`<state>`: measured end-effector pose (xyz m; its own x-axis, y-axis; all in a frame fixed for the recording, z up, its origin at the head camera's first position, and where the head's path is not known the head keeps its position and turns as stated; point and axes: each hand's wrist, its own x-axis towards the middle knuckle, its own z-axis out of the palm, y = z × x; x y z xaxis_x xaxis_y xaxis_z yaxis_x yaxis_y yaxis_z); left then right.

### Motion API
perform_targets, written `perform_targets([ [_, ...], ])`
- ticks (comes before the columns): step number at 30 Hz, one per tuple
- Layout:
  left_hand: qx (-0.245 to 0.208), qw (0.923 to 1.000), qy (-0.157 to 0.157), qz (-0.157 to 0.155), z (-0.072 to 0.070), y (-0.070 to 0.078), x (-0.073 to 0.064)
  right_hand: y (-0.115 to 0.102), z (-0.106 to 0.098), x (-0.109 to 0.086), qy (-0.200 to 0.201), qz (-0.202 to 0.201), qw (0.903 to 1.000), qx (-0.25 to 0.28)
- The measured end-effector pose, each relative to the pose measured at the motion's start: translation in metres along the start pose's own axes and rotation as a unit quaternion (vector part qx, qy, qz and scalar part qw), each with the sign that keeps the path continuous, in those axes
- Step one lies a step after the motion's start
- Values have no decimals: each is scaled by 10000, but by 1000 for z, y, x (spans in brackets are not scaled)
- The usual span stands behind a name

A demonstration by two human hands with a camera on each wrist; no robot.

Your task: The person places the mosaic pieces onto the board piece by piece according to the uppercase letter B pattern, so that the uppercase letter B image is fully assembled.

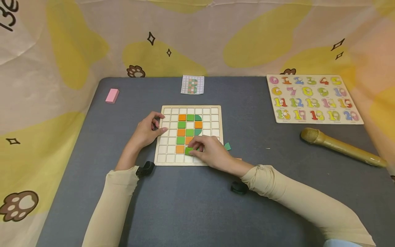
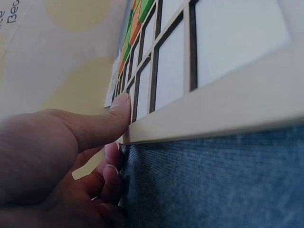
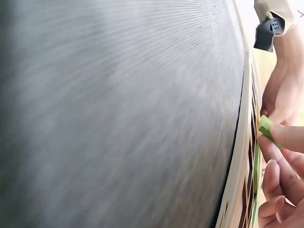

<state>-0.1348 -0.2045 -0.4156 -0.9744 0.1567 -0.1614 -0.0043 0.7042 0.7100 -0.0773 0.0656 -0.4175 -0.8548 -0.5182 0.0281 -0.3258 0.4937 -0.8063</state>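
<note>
A wooden grid board (image 1: 158, 151) lies flat in front of me, with orange, green and teal tiles set in its middle squares. My left hand (image 1: 145, 130) rests at its left edge, thumb and index fingertip on the rim. In the left wrist view the thumb (image 2: 102, 124) lies on the frame while the other fingers bend beside it. My right hand (image 1: 211, 151) pinches a green square tile (image 1: 188, 151) between thumb and fingertips, low over the board beside an orange tile (image 1: 180, 149). The right wrist view shows this green tile (image 3: 267, 127) tilted.
A pattern card (image 1: 192, 84) lies behind the board. A teal piece (image 1: 227, 146) sits just right of it, partly behind the right hand. Farther out are a pink block (image 1: 112, 96), a number puzzle (image 1: 314, 99) and a gold microphone (image 1: 342, 147).
</note>
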Motion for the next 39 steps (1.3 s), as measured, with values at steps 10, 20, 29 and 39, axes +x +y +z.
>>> perform_targets([
  [10, -24, 10000, 46, 33, 0, 0, 0, -14, 19, 11, -56, 13, 9993, -367],
  [20, -34, 10000, 33, 17, 0, 0, 1, -16, 22, 15, -109, -262, 9960, -844],
  [29, -45, 10000, 26, 4, 0, 0, -1, -18, 23, 13, -78, -364, 9936, -1066],
  [39, -70, 10000, 6, -33, 0, 1, -1, -12, 8, 9, -306, -205, 9944, -986],
])
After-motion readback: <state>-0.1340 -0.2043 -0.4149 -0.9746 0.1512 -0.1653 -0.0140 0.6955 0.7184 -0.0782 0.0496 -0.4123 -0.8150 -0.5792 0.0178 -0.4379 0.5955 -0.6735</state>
